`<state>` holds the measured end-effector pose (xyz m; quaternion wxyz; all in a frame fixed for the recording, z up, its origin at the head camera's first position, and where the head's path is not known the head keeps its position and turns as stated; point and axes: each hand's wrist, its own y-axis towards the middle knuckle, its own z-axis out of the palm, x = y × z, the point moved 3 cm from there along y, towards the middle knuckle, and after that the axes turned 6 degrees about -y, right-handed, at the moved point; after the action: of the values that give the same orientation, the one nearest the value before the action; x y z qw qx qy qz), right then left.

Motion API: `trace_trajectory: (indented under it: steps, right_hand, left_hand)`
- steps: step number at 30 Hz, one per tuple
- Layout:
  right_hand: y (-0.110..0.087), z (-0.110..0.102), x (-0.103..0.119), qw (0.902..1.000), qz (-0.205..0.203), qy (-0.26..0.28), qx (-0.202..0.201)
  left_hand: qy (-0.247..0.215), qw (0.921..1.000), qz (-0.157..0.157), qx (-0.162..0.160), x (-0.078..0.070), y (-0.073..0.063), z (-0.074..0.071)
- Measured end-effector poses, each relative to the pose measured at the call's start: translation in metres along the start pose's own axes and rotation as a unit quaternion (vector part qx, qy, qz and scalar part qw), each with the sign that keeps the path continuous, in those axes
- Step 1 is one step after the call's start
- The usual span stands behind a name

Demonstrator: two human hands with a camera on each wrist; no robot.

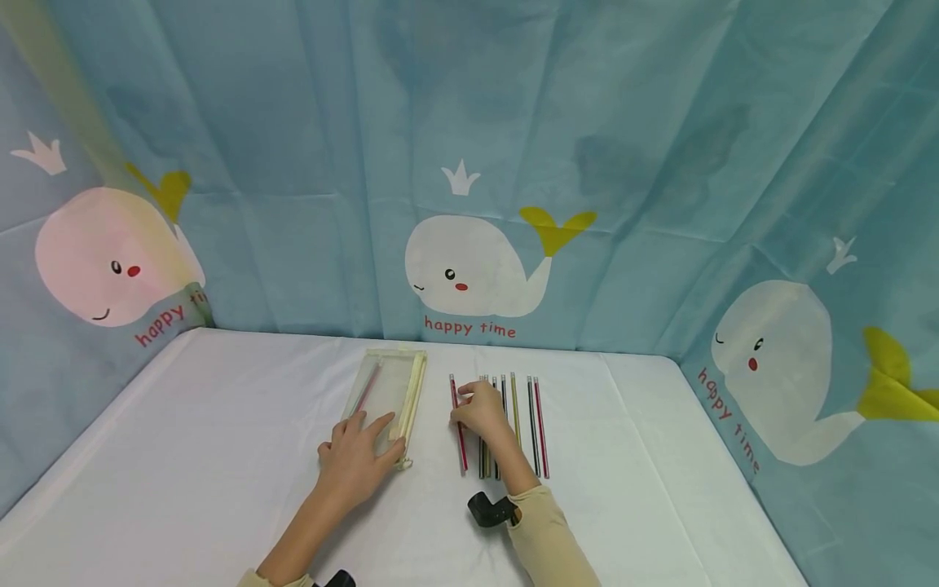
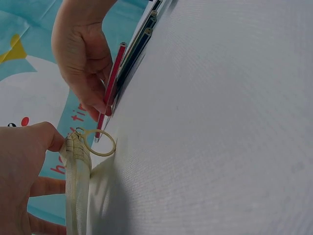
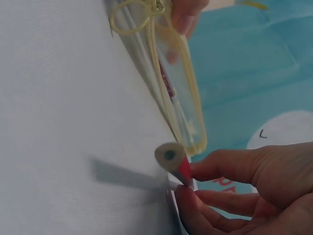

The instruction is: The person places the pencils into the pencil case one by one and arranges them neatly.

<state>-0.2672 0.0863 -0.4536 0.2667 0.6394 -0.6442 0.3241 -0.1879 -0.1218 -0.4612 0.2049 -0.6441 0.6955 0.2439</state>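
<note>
A see-through pencil case [image 1: 392,383] with a pale yellow zip lies left of the middle of the table. One red pencil [image 3: 167,81] is visible inside it. My left hand [image 1: 355,461] rests over its near end, the thumb at the zip edge and fingers across the top sheet, seeming to grip the edge. A ring-shaped zip pull [image 2: 100,143] hangs beside the thumb. To the right, my right hand [image 1: 480,412] pinches another red pencil [image 1: 462,452] between thumb and fingers; its three-sided end faces the right wrist camera.
Several dark, gold and red pencils [image 1: 539,424] lie in a row under and right of my right hand. Black wrist mounts [image 1: 490,509] sit on both forearms. A white cloth covers the table [image 1: 660,456]. A blue whale-print curtain [image 1: 645,179] hangs behind it.
</note>
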Motion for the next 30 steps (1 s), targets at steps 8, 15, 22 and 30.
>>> trace_trajectory:
  steps: [8, 15, 22, 30]
  right_hand:
    - [0.005, -0.002, -0.004, 0.9998, 0.012, 0.012, 0.010]
    - [0.006, -0.002, -0.009, 0.9990, 0.020, 0.038, 0.014]
    - [0.004, -0.003, -0.012, 0.9953, 0.007, 0.094, 0.019]
    - [0.003, -0.006, -0.013, 0.9933, 0.007, 0.114, 0.018]
  left_hand:
    - [-0.001, 1.0000, 0.001, 0.001, -0.001, 0.001, 0.000]
    - [-0.005, 1.0000, 0.001, 0.004, -0.001, 0.000, 0.000]
    - [-0.004, 1.0000, 0.003, 0.002, 0.000, 0.000, 0.000]
    - [-0.006, 1.0000, 0.002, 0.003, 0.000, -0.001, -0.001]
